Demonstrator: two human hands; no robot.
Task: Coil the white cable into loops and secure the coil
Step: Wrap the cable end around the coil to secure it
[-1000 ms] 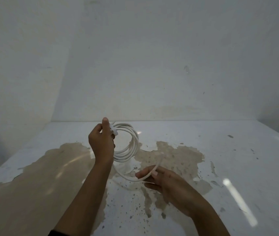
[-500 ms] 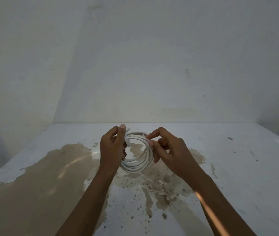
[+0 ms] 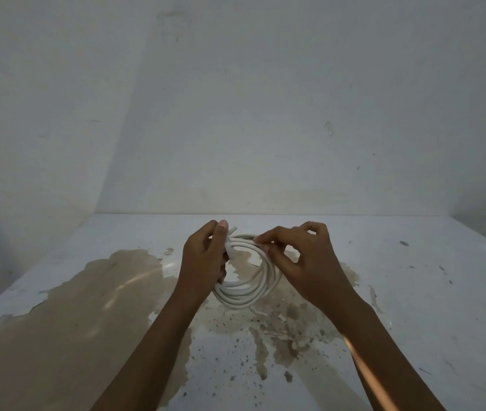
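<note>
The white cable (image 3: pixel 247 292) is wound into a coil of several loops, held upright above the table between both hands. My left hand (image 3: pixel 203 259) grips the coil's left side, thumb pressed over the strands and a white plug end that sticks up by the thumb. My right hand (image 3: pixel 301 262) pinches the cable at the coil's upper right with thumb and forefinger, its other fingers curled. The coil's bottom hangs free just above the stained surface.
A white table (image 3: pixel 413 292) with large brown stains and peeled paint lies under the hands. Bare white walls (image 3: pixel 265 114) close in at the back and left. A few dark specks dot the right side.
My right hand rose from low on the table, bringing the loose tail up onto the coil, and now pinches the coil's upper right. My left hand lowered slightly with the coil.
</note>
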